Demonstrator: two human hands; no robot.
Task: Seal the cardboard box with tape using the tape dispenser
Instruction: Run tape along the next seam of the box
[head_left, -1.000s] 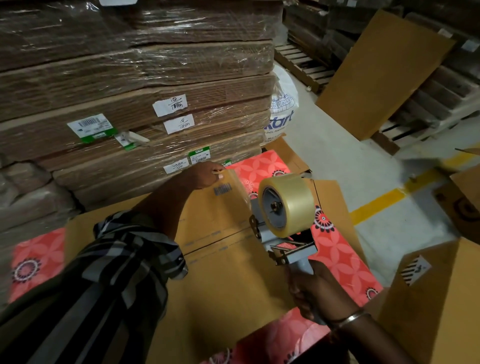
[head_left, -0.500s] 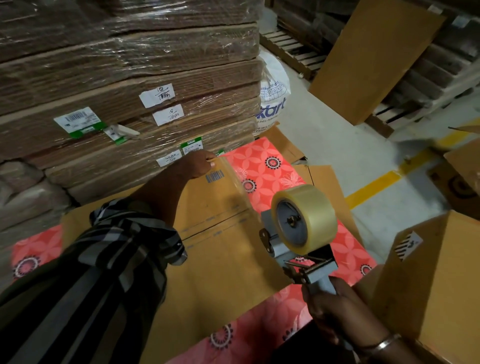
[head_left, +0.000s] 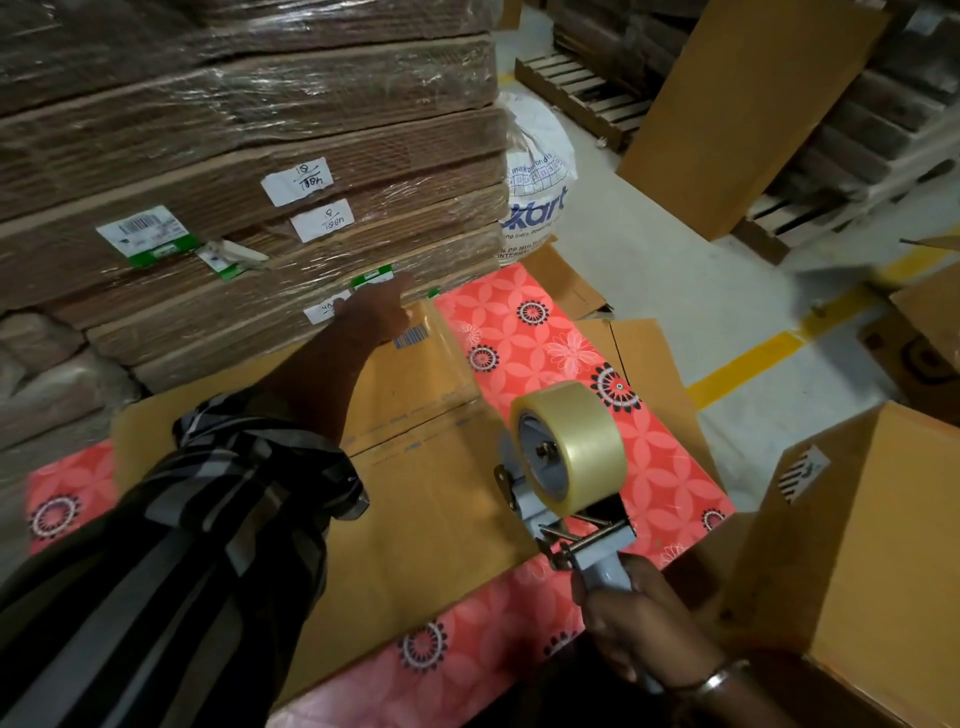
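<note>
The cardboard box (head_left: 431, 499) lies flat on a red flowered sheet, its centre seam running across. At the box's far edge, my left hand (head_left: 376, 312) presses the end of a clear tape strip (head_left: 444, 353) down next to a barcode. The strip stretches along the box toward the tape dispenser (head_left: 566, 467), which carries a roll of clear tape. My right hand (head_left: 631, 618) grips the dispenser's handle at the box's near right corner. My checked sleeve hides part of the box.
A wrapped stack of flat cardboard (head_left: 249, 182) stands right behind the box. An upright box (head_left: 852, 571) sits at the right. Another flat sheet (head_left: 649, 364) lies under the red sheet (head_left: 540, 332). Further back are a white sack (head_left: 535, 176), pallets, a leaning board (head_left: 737, 114) and a yellow floor line (head_left: 753, 358).
My right hand has pulled the dispenser back toward me along the box, drawing out more tape. My left hand has stayed on the tape end at the far edge.
</note>
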